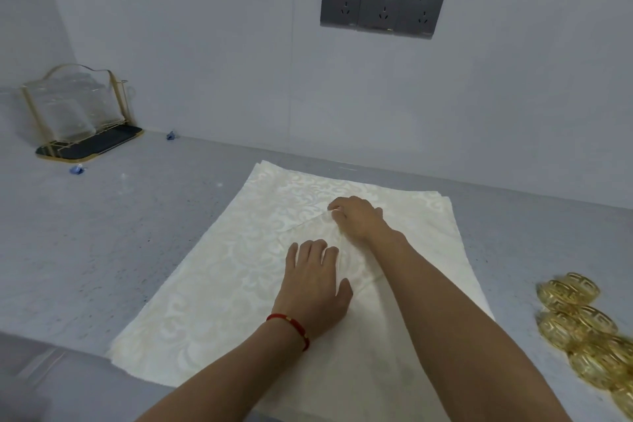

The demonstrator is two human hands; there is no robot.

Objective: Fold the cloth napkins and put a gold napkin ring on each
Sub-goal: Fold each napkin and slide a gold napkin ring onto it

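Several cream cloth napkins (219, 271) with a woven floral pattern lie stacked flat on the grey table (102, 233), their far edges near the wall. On the top one a corner is folded over toward the middle. The left hand (313, 288), with a red bracelet (291, 327) on its wrist, presses flat on this folded part with straight fingers. The right hand (358, 217) is further away and pinches the tip of the folded corner with curled fingers. A group of gold napkin rings (589, 332) lies on the table to the right, apart from the napkins. A glass rack (80, 113) stands in the far left corner, and grey wall sockets (383, 5) are above.
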